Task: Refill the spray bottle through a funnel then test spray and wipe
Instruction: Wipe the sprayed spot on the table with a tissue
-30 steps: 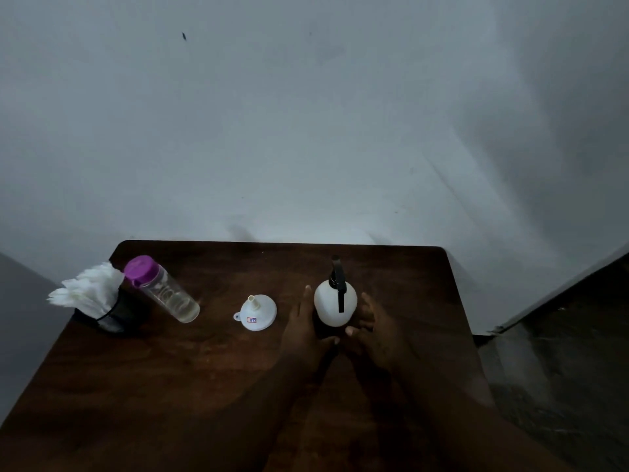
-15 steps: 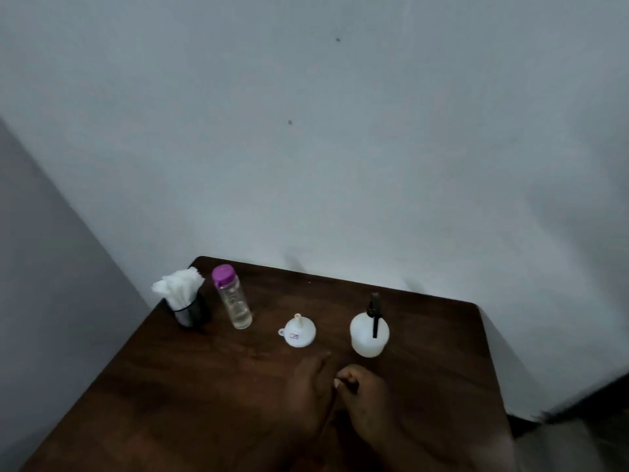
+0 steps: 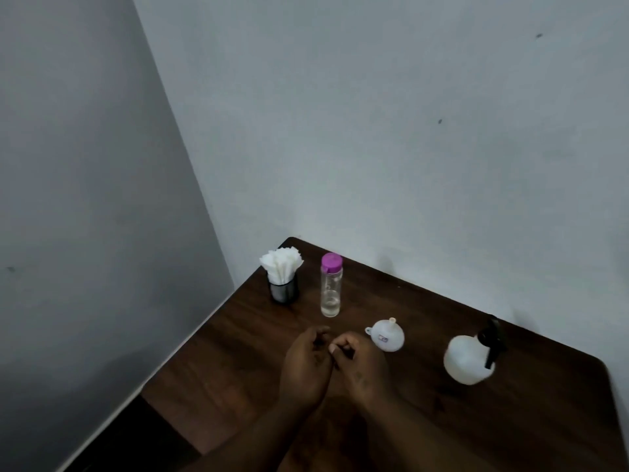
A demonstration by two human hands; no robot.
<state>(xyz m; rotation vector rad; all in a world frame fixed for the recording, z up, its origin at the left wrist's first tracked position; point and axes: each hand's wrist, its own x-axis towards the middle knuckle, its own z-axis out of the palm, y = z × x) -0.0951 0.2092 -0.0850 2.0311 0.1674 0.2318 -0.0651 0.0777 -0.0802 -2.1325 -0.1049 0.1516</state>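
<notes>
We no longer flank sprayer [image 3: 466, 361]: left hand [image 3: 304, 364] and right hand [image 3: 360, 364] sit curled, empty, touching, lower centre. Sprayer stands capped at right, funnel [image 3: 388, 337] between. We judge refill unstarted.

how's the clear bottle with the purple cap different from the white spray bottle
The clear bottle is tall and slim; the spray bottle is squat and round. The clear bottle is see-through, with a little liquid showing at its bottom; the spray bottle is opaque white, so its fill cannot be seen. The clear bottle has a purple cap; the spray bottle has a black trigger head. Both stand upright and closed on the table.
</notes>
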